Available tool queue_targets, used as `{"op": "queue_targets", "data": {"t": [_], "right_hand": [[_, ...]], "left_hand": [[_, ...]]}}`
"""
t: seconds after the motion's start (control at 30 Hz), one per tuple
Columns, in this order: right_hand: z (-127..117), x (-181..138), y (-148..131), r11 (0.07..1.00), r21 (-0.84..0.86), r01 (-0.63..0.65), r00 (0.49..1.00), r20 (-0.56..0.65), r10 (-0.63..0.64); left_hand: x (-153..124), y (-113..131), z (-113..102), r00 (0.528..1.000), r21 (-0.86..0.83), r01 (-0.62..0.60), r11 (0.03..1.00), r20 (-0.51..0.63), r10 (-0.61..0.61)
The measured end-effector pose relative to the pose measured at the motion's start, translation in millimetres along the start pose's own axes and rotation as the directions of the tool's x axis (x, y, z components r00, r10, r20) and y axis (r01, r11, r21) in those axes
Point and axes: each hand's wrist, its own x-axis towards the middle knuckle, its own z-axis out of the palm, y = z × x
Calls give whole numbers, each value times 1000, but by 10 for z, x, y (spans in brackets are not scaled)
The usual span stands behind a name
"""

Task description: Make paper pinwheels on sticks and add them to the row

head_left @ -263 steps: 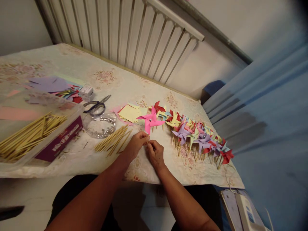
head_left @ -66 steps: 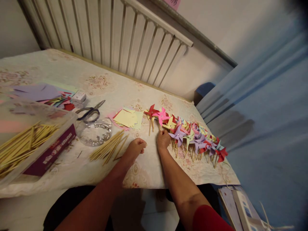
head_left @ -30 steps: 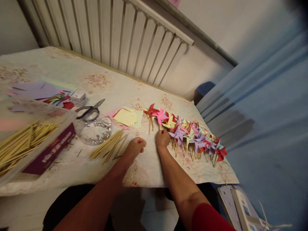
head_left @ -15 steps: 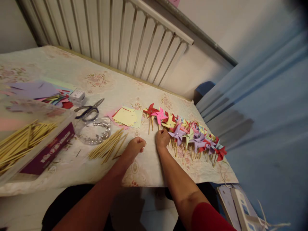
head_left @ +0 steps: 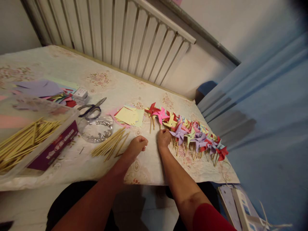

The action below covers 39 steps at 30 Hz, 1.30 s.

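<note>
Pink pinwheel (head_left: 161,115) gripped below blades by R hand (head_left: 164,138); L hand (head_left: 138,145) curled closed nr sticks (head_left: 109,143).

on the table (head_left: 149,96) we had a box (head_left: 56,149) at the left, sticks (head_left: 31,139) in it, paper (head_left: 40,88) behind it. right of the box sat a dish (head_left: 95,130) with beads (head_left: 106,128) inside, scissors (head_left: 96,106) just behind, loose sticks (head_left: 108,144) before it, and cards (head_left: 126,115) to its right. our left hand (head_left: 139,143) was right of the loose sticks, our right hand (head_left: 164,138) before one pinwheel (head_left: 161,115), with more pinwheels (head_left: 199,141) mostly to the right. behind the table stood a radiator (head_left: 117,38).
</note>
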Motion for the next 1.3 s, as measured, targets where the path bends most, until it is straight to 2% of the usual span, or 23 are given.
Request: {"op": "queue_targets", "data": {"t": [0.13, 0.27, 0.4, 0.5, 0.7, 0.8, 0.87, 1.07, 1.2, 1.3], "right_hand": [[-46, -65, 47, 999, 32, 33, 999, -34, -32], [-130, -223, 133, 994, 56, 90, 996, -28, -88], [-249, -431, 238, 976, 76, 204, 978, 35, -207], [-329, -573, 317, 950, 106, 295, 949, 84, -304], [-459, -793, 468, 915, 160, 370, 914, 116, -390], [-534, -879, 545, 890, 208, 406, 893, 119, -435], [-584, -935, 599, 871, 241, 428, 879, 116, -463], [-696, -1117, 745, 811, 273, 518, 820, 113, -561], [-718, -1184, 785, 770, 238, 593, 767, 125, -629], [-717, -1194, 781, 764, 186, 617, 756, 129, -642]], "left_hand": [[-21, -36, 13, 994, 83, -82, 993, 84, 75], [-149, -126, 39, 962, 231, -258, 938, 150, 228], [-333, -273, 59, 924, 394, -380, 837, 115, 366], [-430, -414, 44, 878, 525, -433, 732, 64, 474], [-566, -616, -30, 828, 649, -464, 603, 74, 556], [-646, -652, -67, 815, 713, -439, 546, 60, 576], [-692, -660, -91, 818, 786, -396, 475, 67, 571], [-742, -564, -89, 882, 980, -137, 145, 53, 469], [-683, -431, -51, 871, 999, -1, -42, 22, 492], [-610, -381, -76, 864, 990, 57, -127, 15, 503]]}}
